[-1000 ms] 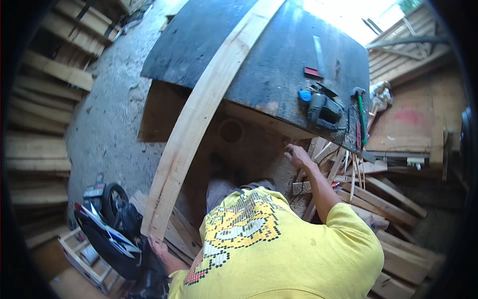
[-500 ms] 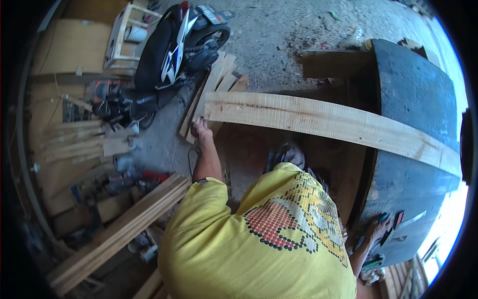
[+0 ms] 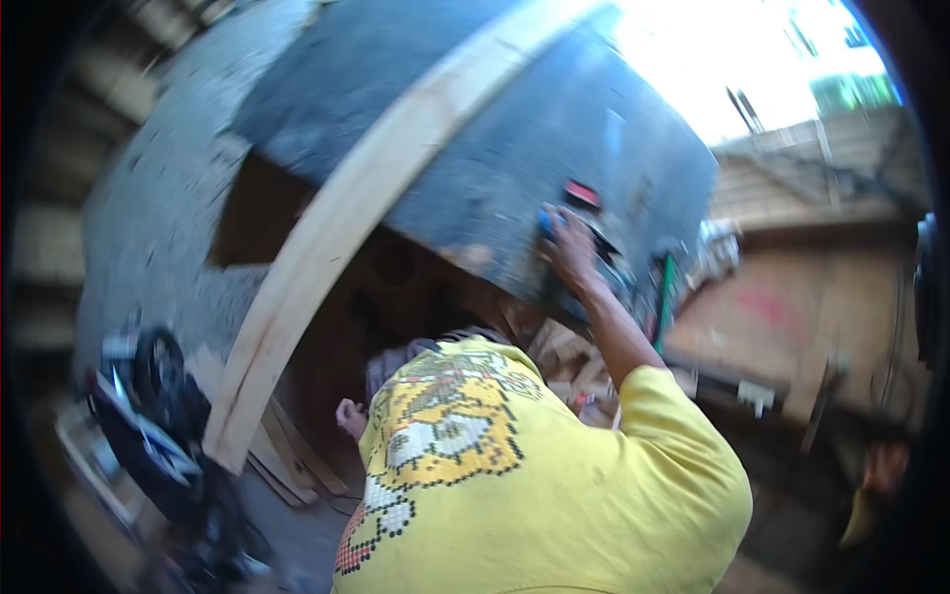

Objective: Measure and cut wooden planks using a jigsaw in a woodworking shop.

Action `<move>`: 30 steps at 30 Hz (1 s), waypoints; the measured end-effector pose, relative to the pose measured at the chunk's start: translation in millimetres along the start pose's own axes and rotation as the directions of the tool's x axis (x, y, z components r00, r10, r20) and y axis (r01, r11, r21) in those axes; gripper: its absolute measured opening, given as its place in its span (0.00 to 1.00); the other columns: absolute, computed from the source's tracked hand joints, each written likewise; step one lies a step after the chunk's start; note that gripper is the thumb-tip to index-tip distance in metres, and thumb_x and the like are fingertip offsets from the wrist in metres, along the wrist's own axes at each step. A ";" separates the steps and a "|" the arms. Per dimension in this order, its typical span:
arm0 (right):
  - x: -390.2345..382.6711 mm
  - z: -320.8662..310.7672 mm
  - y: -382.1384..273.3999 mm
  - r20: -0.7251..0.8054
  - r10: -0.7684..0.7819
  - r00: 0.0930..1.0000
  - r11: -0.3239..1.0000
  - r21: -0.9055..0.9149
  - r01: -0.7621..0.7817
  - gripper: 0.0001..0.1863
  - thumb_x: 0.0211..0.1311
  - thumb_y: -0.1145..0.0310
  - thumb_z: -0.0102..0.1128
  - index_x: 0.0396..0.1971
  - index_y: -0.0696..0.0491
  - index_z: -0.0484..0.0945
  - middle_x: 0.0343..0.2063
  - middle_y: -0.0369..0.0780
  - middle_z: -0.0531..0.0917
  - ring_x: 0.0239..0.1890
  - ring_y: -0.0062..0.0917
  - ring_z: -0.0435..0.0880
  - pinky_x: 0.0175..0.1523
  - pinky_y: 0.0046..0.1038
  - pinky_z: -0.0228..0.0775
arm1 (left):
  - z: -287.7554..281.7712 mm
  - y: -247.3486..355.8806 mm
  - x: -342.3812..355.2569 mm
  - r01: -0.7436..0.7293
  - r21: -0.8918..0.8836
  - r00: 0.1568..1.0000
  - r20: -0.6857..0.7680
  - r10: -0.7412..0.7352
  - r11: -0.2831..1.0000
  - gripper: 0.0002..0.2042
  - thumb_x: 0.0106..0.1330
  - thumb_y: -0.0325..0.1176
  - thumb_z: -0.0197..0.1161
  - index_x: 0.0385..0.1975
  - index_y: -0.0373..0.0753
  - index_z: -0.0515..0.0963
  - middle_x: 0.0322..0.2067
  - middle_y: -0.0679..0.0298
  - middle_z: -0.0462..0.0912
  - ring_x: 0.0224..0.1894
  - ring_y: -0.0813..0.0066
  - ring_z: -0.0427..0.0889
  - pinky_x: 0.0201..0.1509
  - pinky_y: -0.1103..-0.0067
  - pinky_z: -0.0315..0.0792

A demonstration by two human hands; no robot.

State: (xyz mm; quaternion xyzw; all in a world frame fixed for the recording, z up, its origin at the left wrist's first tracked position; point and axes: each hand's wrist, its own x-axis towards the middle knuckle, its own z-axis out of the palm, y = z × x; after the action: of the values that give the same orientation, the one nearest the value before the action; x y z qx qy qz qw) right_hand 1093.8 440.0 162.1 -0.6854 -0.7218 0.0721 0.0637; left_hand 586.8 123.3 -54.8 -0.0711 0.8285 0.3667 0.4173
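Observation:
My right hand [image 3: 572, 252] is closed on a dark power tool [image 3: 606, 243] with a blue part, lying on the dark bench top [image 3: 475, 168]. A red-and-black object [image 3: 580, 193] lies just beyond it; a green-handled tool [image 3: 665, 297] lies to its right. A long pale board [image 3: 336, 228] crosses the bench's left part diagonally, its near end jutting toward the lower left. My left hand [image 3: 351, 418] hangs right of that end, apart from it, beside my yellow shirt, its fingers small and blurred.
A motorcycle [image 3: 148, 436] stands at lower left, near loose boards [image 3: 287, 455]. Stacked timber [image 3: 119, 69] lines the far left. Wood scraps [image 3: 574, 366] lie under the bench's right side. At lower right is another hand with a yellow sleeve [image 3: 884, 465], unclear whose.
The view swung left, then back to the bench. My left hand has let go of the board's end. My right hand has moved from the bench edge up onto the power tool.

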 end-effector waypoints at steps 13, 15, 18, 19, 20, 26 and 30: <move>-13.2 -2.2 15.9 0.005 -0.025 1.000 0.995 0.098 0.025 0.38 0.58 0.68 0.67 0.70 0.56 0.66 0.69 0.52 0.67 0.73 0.48 0.64 0.76 0.43 0.59 | 119.5 208.9 -89.3 -0.607 0.521 0.651 0.759 -0.001 0.600 0.14 0.77 0.42 0.59 0.43 0.36 0.84 0.37 0.63 0.90 0.37 0.78 0.87 0.41 0.78 0.79; 1.9 -1.1 11.8 0.097 -0.009 0.995 0.999 -0.038 0.013 0.38 0.57 0.65 0.69 0.68 0.57 0.68 0.67 0.52 0.70 0.71 0.46 0.67 0.74 0.43 0.61 | 162.6 243.9 -124.1 -0.709 0.476 0.534 0.844 -0.045 0.520 0.14 0.77 0.42 0.59 0.44 0.37 0.83 0.38 0.65 0.89 0.38 0.78 0.86 0.42 0.79 0.78; 4.5 -9.1 15.0 0.067 -0.001 0.998 0.991 0.131 -0.007 0.37 0.57 0.66 0.70 0.68 0.56 0.69 0.67 0.51 0.71 0.71 0.44 0.68 0.73 0.41 0.63 | 232.2 269.0 -189.0 -0.825 0.291 0.332 0.943 -0.002 0.484 0.13 0.77 0.40 0.60 0.46 0.37 0.83 0.38 0.65 0.89 0.40 0.79 0.86 0.44 0.79 0.77; -2.8 -13.1 18.7 -0.182 -0.068 0.981 0.980 0.171 0.100 0.32 0.55 0.69 0.71 0.62 0.56 0.74 0.60 0.50 0.78 0.64 0.45 0.75 0.66 0.42 0.70 | 247.7 271.2 -209.6 -0.828 0.289 0.325 0.946 -0.009 0.481 0.13 0.77 0.40 0.60 0.46 0.37 0.83 0.38 0.65 0.89 0.40 0.79 0.86 0.44 0.79 0.77; -17.2 -19.8 26.6 -0.169 -0.045 0.985 0.982 0.171 0.074 0.32 0.55 0.69 0.71 0.62 0.56 0.74 0.60 0.50 0.78 0.64 0.45 0.75 0.66 0.42 0.70 | 261.1 272.6 -227.4 -0.889 0.190 0.246 0.966 0.085 0.418 0.12 0.77 0.39 0.61 0.48 0.37 0.82 0.38 0.65 0.88 0.40 0.79 0.86 0.45 0.79 0.78; -134.0 -50.9 152.4 -0.189 0.641 0.744 0.766 0.100 -0.635 0.16 0.60 0.69 0.65 0.47 0.57 0.77 0.43 0.51 0.82 0.47 0.50 0.80 0.53 0.47 0.72 | 303.2 238.4 -281.5 -0.897 -0.025 0.139 0.932 0.335 0.442 0.18 0.69 0.35 0.69 0.55 0.35 0.79 0.43 0.59 0.88 0.43 0.71 0.86 0.49 0.75 0.80; -178.0 -12.2 187.2 -0.078 0.638 0.766 0.766 0.167 -0.620 0.16 0.62 0.70 0.65 0.48 0.57 0.77 0.45 0.53 0.81 0.48 0.50 0.82 0.54 0.45 0.73 | 353.6 215.9 -285.4 -0.976 -0.203 -0.141 0.866 0.480 0.080 0.33 0.57 0.32 0.76 0.64 0.39 0.72 0.61 0.51 0.76 0.58 0.55 0.80 0.63 0.66 0.74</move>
State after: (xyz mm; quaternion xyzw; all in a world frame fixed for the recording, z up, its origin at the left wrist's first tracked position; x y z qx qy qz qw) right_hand 1288.9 271.8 139.6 -0.8852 -0.4379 0.0916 0.1275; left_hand 904.5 461.1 140.3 0.7471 0.4552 0.2694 0.4027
